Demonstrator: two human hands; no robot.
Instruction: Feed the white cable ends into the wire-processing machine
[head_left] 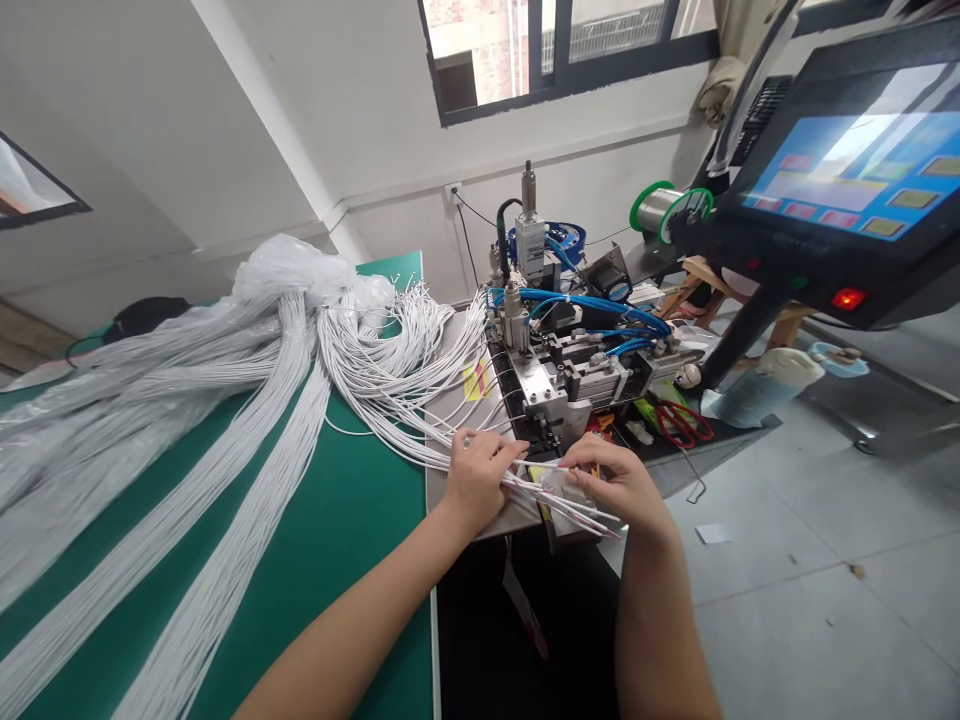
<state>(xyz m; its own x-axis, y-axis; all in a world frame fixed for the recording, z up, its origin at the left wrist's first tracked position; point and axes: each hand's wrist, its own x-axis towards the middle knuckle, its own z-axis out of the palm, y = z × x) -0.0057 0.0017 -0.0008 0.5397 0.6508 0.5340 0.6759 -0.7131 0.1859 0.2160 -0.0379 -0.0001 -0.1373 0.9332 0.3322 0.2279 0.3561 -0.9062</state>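
My left hand (478, 478) is closed around a bunch of white cables (564, 506), whose reddish-tipped ends stick out to the right, past the metal plate's edge. My right hand (613, 480) pinches the end of a single white cable (544, 463) a little above the bunch. Just beyond both hands sits a machine (555, 390) with metal cylinders and blue air hoses. More white cables (382, 400) curve from the left toward it. The exact tip between my right fingers is hidden.
Long cable bundles (255, 480), partly wrapped in clear plastic (292, 265), lie across the green table (337, 600). A touchscreen panel (855, 180) leans in at the right. Behind the machine stands a wire spool (667, 212). Red-handled scissors (682, 425) and a plastic jug (769, 385) lie to the right.
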